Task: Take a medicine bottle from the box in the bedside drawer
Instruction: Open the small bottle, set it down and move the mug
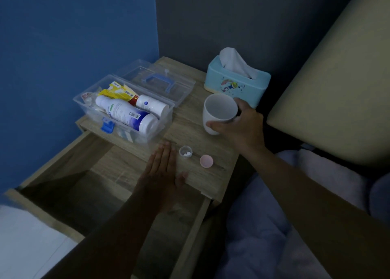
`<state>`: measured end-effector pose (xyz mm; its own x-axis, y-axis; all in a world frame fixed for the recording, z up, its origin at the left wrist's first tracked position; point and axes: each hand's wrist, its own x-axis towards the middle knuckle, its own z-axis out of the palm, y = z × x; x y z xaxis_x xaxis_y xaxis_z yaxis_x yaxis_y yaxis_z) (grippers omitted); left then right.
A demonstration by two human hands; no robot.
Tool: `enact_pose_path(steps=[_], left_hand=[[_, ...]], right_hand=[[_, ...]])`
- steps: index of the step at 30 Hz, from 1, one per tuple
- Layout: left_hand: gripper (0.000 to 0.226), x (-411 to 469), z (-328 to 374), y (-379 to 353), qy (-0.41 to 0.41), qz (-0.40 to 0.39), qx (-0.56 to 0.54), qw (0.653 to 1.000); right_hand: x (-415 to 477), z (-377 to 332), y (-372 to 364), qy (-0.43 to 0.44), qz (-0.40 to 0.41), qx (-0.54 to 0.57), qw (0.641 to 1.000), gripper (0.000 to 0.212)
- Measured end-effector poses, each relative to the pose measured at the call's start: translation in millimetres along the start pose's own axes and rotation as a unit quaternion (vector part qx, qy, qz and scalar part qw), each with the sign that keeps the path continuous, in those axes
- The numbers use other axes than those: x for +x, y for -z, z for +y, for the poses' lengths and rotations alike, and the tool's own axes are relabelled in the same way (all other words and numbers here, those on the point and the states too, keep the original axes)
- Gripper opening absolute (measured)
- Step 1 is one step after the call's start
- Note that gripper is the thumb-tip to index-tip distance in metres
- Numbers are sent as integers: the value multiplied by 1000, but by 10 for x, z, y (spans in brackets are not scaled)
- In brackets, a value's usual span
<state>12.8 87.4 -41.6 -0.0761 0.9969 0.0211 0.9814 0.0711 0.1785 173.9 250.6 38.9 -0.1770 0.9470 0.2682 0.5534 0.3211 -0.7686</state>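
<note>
Fingers of the right hand (238, 124) wrap round a white cup (218, 113) on the bedside table (194, 173), at 2 o'clock from the left hand (163, 173), which lies flat and empty, fingers straight. Just beside it at 1 o'clock stands a small open medicine bottle (185, 152) holding what look like 2 or 3 white pills; its pink cap (206, 161) lies near. At 11 o'clock sits the clear box (126, 112), lid back. The drawer (101, 186) hangs open

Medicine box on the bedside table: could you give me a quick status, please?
Left hand flat on the tabletop, empty. Right hand gripping the white cup. Medicine box open, two bottles inside; small pill bottle out, uncapped. Nothing blocking.
</note>
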Motion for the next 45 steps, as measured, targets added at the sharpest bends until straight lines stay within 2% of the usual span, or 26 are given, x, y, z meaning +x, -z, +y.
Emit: enact_pose_path(steps=[7,19,23,26,29,33,37,41,43,45], left_hand=[[82,12,-26,-26,3,-9,1,1000],[80,-5,27,-83,14,7,-17,1000],[84,9,-1,-61,10,-4,11,1000],[86,21,6,0,12,-21,22,999],[74,7,-8,106,7,-45,-7,999],[59,-195,-137,284,3,-22,-115,993],[47,-450,-449,346,28,-3,-88,996],[50,-466,-807,414,154,42,-116,980],[63,-387,-950,464,195,96,-129,967],[80,-263,-1096,526,198,133,-132,962]], right_hand=[[-149,-15,-58,-10,-22,1,1000,81],[-306,3,-118,-14,-30,3,999,70],[-313,-18,-112,-14,-54,-27,998,79],[-331,-62,-76,-32,-89,-60,994,95],[-424,-142,-71,10,-60,-98,993,106],[-578,-354,-159,111,-17,-48,993,73],[-680,-610,-406,134,-42,6,990,54],[-562,-812,-740,70,-103,11,992,55],[-436,-914,-885,13,-122,16,992,60],[-256,-981,-1034,-57,-133,40,989,60]])
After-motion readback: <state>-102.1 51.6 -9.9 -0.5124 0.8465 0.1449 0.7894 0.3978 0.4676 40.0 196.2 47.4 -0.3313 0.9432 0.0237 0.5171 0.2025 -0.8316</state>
